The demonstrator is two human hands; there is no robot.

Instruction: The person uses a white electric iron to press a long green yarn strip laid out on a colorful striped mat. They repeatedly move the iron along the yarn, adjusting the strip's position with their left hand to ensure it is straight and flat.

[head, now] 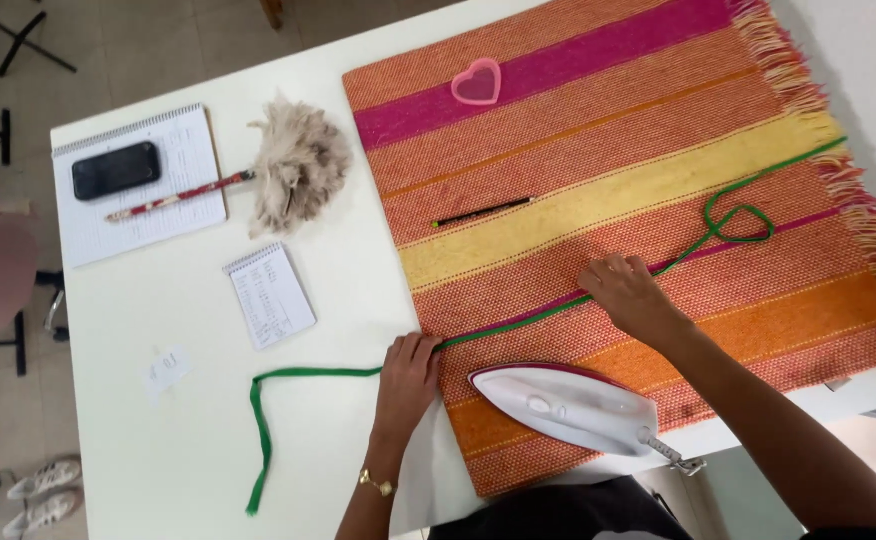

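The left hand [408, 375] presses flat, fingers together, on the green ribbon [518, 322] at the striped mat's [658, 200] left edge. The right hand [630, 292] pins the ribbon further along, fingers slightly spread. The iron [568, 405] lies just below, near the table's [178, 440] front edge. Bare tabletop lies left.
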